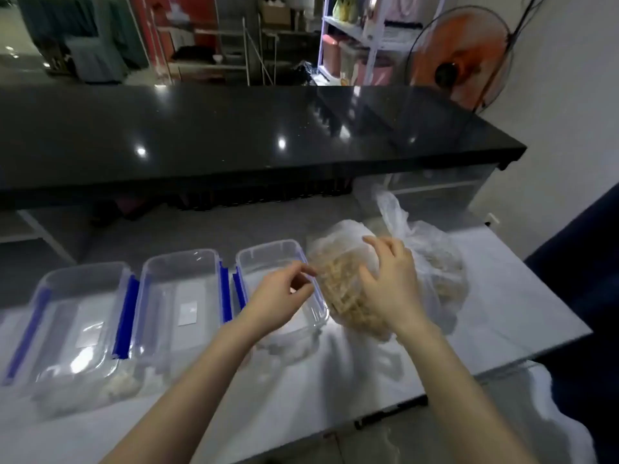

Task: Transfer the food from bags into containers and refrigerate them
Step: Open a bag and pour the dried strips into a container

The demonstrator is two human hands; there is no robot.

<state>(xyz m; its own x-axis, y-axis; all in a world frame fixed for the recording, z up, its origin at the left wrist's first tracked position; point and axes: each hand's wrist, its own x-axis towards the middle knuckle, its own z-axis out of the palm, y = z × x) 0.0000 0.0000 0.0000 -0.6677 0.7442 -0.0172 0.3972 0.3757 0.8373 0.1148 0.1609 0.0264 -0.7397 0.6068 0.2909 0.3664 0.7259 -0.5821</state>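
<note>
pale table point(502, 296), black counter point(234, 135) beyond

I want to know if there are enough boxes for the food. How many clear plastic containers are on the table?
3, in a row on the white table: left container, middle container, right container beside the food bag. More may sit out of frame.

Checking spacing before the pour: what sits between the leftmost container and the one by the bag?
In the head view, one more clear container stands between the leftmost container and the one beside the bag.
</note>
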